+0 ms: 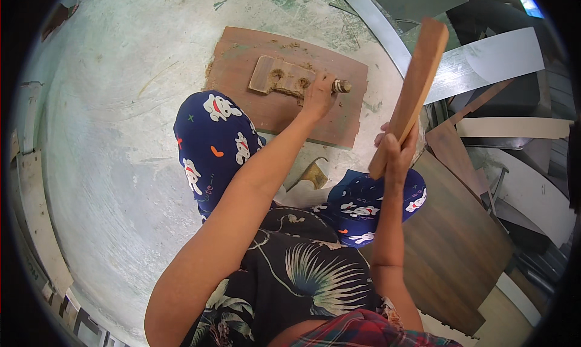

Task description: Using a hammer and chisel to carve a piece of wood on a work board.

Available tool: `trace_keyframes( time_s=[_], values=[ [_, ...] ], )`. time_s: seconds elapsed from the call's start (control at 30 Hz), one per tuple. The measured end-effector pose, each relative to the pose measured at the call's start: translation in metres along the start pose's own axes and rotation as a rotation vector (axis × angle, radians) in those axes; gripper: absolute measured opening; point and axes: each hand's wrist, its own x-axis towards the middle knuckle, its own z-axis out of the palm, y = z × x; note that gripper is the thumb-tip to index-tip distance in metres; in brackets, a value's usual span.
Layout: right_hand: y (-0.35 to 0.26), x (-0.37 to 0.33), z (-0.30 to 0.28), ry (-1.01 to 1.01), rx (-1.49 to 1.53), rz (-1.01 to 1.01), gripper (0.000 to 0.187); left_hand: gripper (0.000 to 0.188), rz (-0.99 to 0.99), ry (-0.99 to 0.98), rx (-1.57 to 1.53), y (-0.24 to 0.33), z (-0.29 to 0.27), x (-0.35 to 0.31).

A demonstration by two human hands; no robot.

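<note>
My left hand (319, 97) is closed around a chisel (342, 86). Only its round, banded handle end sticks out past my fist; the blade is hidden. Under and beside that hand lies a carved wood block (264, 73) with rough hollows and a notched edge, wood crumbs about it. The block rests on a reddish-brown board (233, 47) on the floor. My right hand (398, 152) grips the lower end of a long flat wooden bat (419, 84). The bat is raised and tilted, its broad end up and away from me, apart from the chisel.
Sheets, strips and offcuts of metal and wood (496, 62) are piled along the right. A dark brown wooden panel (448, 238) lies beside my right knee. My bent legs (212, 141) flank the near side of the board. Pale strips (42, 208) stand along the left rim.
</note>
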Motion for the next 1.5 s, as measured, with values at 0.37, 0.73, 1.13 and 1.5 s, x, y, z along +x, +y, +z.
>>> trace_keyframes(
  time_s=[0.37,0.73,1.13,1.5],
  values=[
    [0.064,-0.05,0.03,-0.025,-0.015,0.486,0.062,0.033,-0.035,-0.12,0.024,-0.008,0.011,-0.01],
    [0.077,-0.054,0.032,-0.01,0.113,0.564,0.045,0.038,0.013,-0.035,0.025,-0.01,0.01,-0.006],
    [0.066,-0.049,0.027,0.088,0.152,0.334,0.048,0.03,0.015,-0.014,0.001,0.013,0.009,-0.008],
    [0.061,-0.059,0.035,0.144,-0.028,0.06,0.066,0.031,-0.016,0.031,-0.033,0.006,0.01,0.002]
  ],
)
